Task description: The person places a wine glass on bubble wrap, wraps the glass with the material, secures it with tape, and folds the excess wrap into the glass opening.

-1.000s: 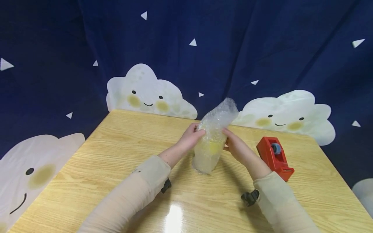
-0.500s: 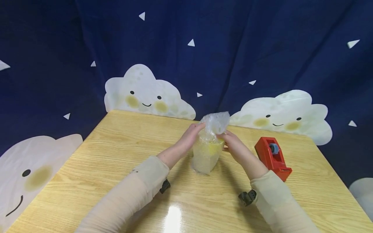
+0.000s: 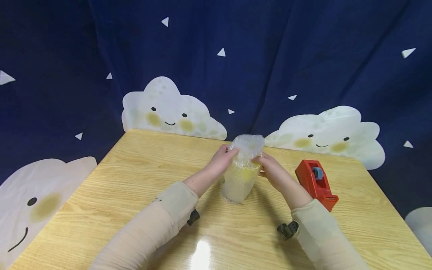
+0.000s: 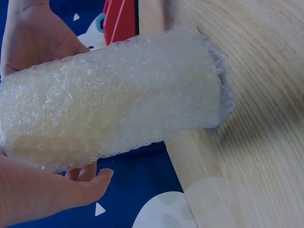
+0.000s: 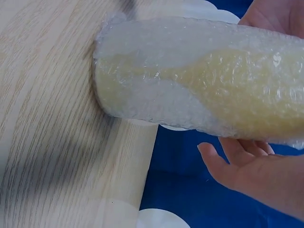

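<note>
A wrapped thing stands upright on the wooden table, rolled in clear bubble wrap [image 3: 237, 185]. Through the wrap in the right wrist view shows a yellow goblet-like shape [image 5: 228, 88], with a wide bowl, narrow stem and broad foot. Its yellow rim shows in the head view, where the loose wrap above it leans over. My left hand [image 3: 221, 159] holds the wrap's upper left side, thumb on the near face. From the right, my right hand [image 3: 271, 167] grips the same height, its thumb pressing the wrap in at the rim. The farther fingers are partly hidden behind the wrap.
A red tape dispenser [image 3: 317, 183] with a blue-cored roll stands right of the right hand. The wooden table [image 3: 148, 165] ends at a dark blue curtain [image 3: 202, 48] with smiling clouds. A small black camera hangs under each wrist.
The tall loose top of the bubble wrap has been bent down and pressed in over the rim. The right thumb has moved inward onto it; the wrapped base stays in place.
</note>
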A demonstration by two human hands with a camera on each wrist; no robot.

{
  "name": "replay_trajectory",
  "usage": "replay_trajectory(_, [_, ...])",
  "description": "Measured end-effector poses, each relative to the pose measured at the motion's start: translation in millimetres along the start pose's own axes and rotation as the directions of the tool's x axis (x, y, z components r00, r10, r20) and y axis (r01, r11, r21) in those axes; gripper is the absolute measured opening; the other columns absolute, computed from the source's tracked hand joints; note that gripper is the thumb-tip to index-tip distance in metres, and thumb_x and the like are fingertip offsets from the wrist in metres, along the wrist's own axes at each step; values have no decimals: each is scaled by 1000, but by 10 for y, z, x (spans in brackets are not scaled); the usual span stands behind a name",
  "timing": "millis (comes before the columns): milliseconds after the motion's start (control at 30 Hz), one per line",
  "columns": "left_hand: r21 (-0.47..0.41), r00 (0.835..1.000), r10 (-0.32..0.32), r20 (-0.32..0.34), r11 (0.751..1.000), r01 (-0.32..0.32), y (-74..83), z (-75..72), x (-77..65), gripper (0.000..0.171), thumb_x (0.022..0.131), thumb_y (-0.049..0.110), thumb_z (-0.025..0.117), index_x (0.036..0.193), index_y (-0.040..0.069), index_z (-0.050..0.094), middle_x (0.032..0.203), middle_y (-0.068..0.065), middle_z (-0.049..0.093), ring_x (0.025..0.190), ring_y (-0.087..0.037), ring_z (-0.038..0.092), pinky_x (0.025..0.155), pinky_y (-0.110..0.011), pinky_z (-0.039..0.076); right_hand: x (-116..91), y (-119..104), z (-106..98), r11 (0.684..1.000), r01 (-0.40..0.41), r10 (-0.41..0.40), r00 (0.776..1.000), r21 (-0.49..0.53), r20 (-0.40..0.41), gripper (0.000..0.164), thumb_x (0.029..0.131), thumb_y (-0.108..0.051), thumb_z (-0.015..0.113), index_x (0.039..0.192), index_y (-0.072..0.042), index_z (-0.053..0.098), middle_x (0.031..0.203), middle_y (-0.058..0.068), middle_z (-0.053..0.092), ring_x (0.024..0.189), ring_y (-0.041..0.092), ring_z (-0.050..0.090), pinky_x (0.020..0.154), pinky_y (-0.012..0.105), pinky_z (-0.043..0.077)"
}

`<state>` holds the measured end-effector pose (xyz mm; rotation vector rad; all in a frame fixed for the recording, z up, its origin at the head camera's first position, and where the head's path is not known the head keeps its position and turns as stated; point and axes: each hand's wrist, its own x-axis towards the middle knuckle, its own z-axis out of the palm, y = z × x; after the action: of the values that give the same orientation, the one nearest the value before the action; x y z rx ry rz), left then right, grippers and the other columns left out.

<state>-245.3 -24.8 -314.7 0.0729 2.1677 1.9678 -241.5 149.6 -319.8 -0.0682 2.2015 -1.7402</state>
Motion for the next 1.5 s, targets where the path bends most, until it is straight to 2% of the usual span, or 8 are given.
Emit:
replay_trajectory(200, [22,1000,7,-8,1000,-7,-7,23,10,40,90,20,47,121,-4,45,122,-18,51,110,-26,48,101,-39,39,-43,10,-105,987,33,-58,986,156,158,23,92,-18,33,103,-27,51,93,-18,57,92,3,51,87,30,38])
replay_trajectory(400, [52,999,22,-28,998,-20,-17,28,16,38,87,14,45,120,-5,43,121,-20,51,111,-29,48,101,-40,38,-106,-158,-140,969,22,-58,989,247,138,29,99,-42,29,112,-23,47,99,-13,59,101,8,50,98,47,33])
replay_trajectory(533, [78,999,34,-32,996,-32,-11,47,-5,39,88,13,44,122,-5,42,123,-22,51,115,-32,47,103,-42,37,-133,-226,-128,982,12,-34,993,187,112,42,96,-52,31,122,-19,36,104,-12,55,105,9,46,103,50,30])
replay_trajectory(767, [83,999,19,-33,996,-16,-8,55,-25,38,89,13,43,123,-3,40,124,-22,50,117,-33,47,104,-43,37,-141,-239,-63,998,50,-52,996,30,69,35,98,-43,35,114,-16,51,100,-13,55,103,9,48,96,40,36])
replay_trajectory(1000, [104,999,32,-12,994,-31,-1,37,-33,40,91,14,42,127,-4,40,124,-22,51,119,-33,47,106,-43,36,-105,-260,32,991,35,-40,998,-128,-38,53,97,-29,43,136,5,31,134,19,40,122,28,40,104,48,35])
replay_trajectory(1133, [136,1000,24,11,990,-25,19,27,-3,44,92,16,39,130,-5,42,128,-22,51,122,-33,46,108,-42,34,-94,-263,55,983,45,-61,994,-179,-87,49,96,-23,45,134,6,34,127,19,49,103,14,53,98,40,41])
replay_trajectory(1267, [141,999,19,25,990,-22,41,14,54,48,95,25,35,130,-5,47,135,-19,49,128,-31,43,111,-39,31,-89,-257,71,982,60,-82,990,-181,-115,46,94,-19,47,131,7,37,109,8,58,83,-1,52,85,28,44])
replay_trajectory(1500, [99,997,-57,44,994,52,57,-13,61,64,94,43,45,136,-4,41,138,-19,46,127,-31,44,109,-39,34,-64,-266,127,976,48,-88,979,-213,-182,43,90,-9,50,128,8,38,106,12,58,79,2,52,72,20,44])
